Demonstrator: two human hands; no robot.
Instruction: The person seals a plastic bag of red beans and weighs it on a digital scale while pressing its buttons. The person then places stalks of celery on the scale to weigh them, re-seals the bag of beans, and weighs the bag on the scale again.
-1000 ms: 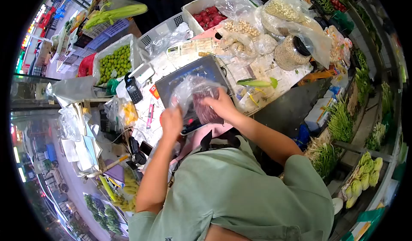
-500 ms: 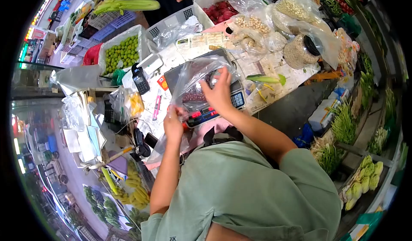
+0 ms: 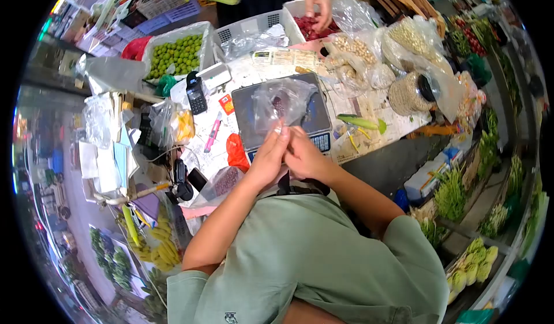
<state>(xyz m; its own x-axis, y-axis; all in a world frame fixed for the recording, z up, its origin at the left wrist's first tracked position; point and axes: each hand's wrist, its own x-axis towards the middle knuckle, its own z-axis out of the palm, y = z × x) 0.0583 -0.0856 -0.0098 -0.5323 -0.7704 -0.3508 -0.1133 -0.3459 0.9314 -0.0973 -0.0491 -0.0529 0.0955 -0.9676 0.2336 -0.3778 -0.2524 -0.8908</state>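
Note:
A clear plastic bag (image 3: 288,96) with dark red contents lies over the scale (image 3: 247,116). At the bag's near end, my left hand (image 3: 269,157) and my right hand (image 3: 307,155) come together with fingers closed on its gathered plastic. Part of the scale's keypad (image 3: 321,142) shows beside my right hand. Left of my left wrist, another clear bag (image 3: 225,182) with small dark red pieces rests at the table's near edge, close to a red bag (image 3: 236,151).
Across the table, a co-worker's hand (image 3: 317,6) reaches into a white box (image 3: 293,26) of red fruit. Green fruit (image 3: 176,56), a card terminal (image 3: 196,96), a pink cutter (image 3: 213,133), a large jar (image 3: 407,95) and a vegetable piece (image 3: 358,122) surround the scale.
My hands have come together at the near end of the bag. A bag of dark red pieces now shows by my left forearm. The co-worker's hand has moved into the red fruit box.

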